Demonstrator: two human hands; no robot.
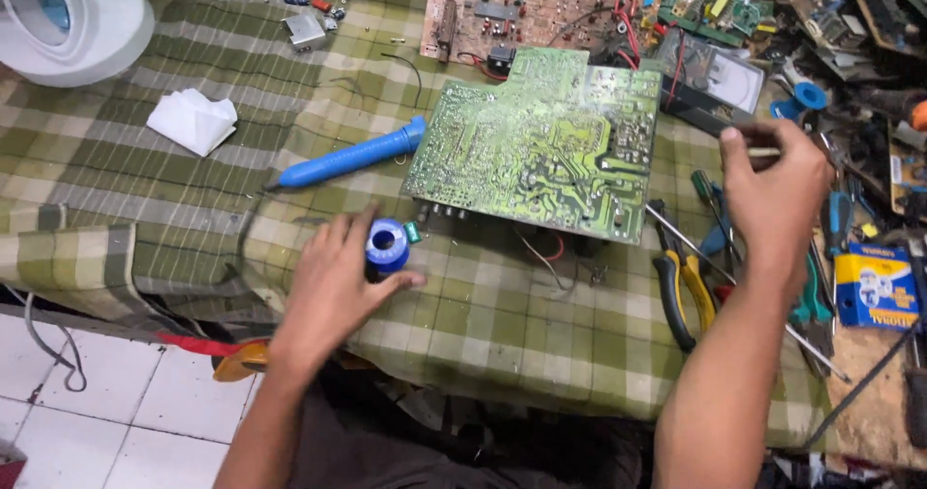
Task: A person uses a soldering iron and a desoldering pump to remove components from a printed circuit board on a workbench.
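Left hand [333, 281] grips blue solder spool [388, 245]; right hand [777, 185] pinches thin tool [763, 152]

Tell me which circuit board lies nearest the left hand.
The green circuit board lying solder side up mid-cloth, just beyond the left hand and its blue solder spool. The brown board lies farther back.

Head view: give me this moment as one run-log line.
left hand: grips blue solder spool on checked cloth | right hand: pinches thin tool, raised right of green circuit board | blue desoldering pump: untouched
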